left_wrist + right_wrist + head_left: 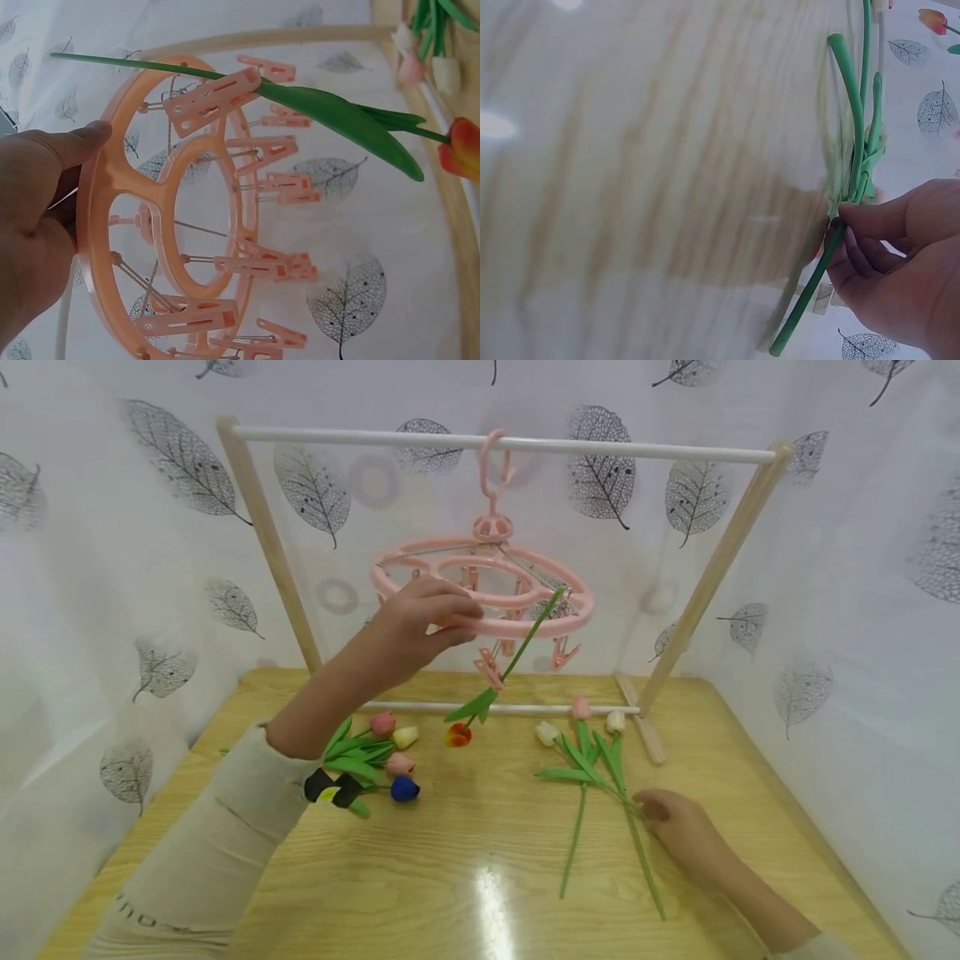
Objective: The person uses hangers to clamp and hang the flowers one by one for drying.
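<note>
A pink round clip hanger (517, 628) hangs by its hook from a white rod. My left hand (420, 618) grips its near rim between thumb and fingers. In the left wrist view, one clothespin (214, 101) pinches the stem of a red-orange tulip (461, 148), which dangles head down at a slant. On the table at the right lie a pink tulip (581, 707) and two white tulips (546, 733), their stems crossing. My right hand (686, 831) pinches a green stem (810, 292) of this group between thumb and fingers.
Several artificial tulips lie bunched by my left forearm, with pink, pale yellow and blue heads (405, 789). The stand has a top rod (337, 437), slanted wooden legs (708, 572) and a low white bar. Leaf-patterned cloth surrounds the wooden table (420, 877).
</note>
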